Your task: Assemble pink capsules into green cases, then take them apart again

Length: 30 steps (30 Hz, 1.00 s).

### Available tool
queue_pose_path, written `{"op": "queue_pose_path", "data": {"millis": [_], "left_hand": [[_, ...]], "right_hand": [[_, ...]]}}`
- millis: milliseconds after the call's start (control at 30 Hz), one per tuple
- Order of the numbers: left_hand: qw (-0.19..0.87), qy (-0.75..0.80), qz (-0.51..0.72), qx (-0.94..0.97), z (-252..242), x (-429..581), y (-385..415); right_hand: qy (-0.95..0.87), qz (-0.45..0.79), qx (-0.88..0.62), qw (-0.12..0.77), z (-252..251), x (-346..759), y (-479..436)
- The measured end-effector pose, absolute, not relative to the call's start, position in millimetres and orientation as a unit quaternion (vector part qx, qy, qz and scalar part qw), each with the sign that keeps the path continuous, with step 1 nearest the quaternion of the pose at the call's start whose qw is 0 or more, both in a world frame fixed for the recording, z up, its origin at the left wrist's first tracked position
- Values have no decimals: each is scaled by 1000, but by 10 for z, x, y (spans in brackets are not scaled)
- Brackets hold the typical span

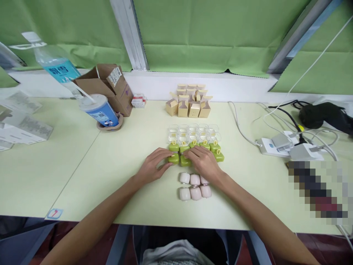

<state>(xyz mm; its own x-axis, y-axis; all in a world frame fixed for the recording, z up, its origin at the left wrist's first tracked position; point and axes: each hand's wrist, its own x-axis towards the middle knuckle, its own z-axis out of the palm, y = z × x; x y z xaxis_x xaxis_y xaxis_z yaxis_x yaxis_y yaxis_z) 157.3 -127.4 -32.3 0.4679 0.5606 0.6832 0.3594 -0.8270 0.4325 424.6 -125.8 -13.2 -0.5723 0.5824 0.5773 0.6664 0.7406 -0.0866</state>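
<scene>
Two rows of small shiny green cases with pale yellow loops (219, 156) lie close together in the middle of the table. My left hand (153, 165) has its fingers and thumb around the left end of the front-left green case (173, 159). My right hand (204, 162) reaches over the row, its fingers bent down onto the green case beside it (185, 161) and hiding part of the front row. Behind the cases sit clear plastic cups (193, 132) in rows. Nearer me are white rounded pieces (185, 193) and pink ones (195, 193), one partly under my right wrist.
Small open cardboard boxes (194, 109) stand by the wall. To the left are a brown carton (117, 90), a blue cup with a straw (100, 110), a large water bottle (56, 66) and white boxes (27, 127). A power strip (273, 148) with cables lies right.
</scene>
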Motion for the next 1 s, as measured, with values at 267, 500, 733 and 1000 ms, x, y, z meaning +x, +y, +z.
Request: {"op": "queue_pose_path", "data": {"millis": [267, 500, 733, 1000], "left_hand": [[104, 276, 428, 854, -338, 1580, -1268], [98, 303, 414, 853, -343, 1558, -1280], [103, 314, 398, 856, -374, 1531, -1274], [107, 319, 393, 856, -380, 1523, -1266]], "right_hand": [[-878, 14, -373, 300, 36, 4298, -1224], [-906, 63, -391, 146, 456, 4237, -726], [-908, 67, -403, 88, 410, 4083, -570], [-899, 72, -422, 94, 457, 4110, -567]]}}
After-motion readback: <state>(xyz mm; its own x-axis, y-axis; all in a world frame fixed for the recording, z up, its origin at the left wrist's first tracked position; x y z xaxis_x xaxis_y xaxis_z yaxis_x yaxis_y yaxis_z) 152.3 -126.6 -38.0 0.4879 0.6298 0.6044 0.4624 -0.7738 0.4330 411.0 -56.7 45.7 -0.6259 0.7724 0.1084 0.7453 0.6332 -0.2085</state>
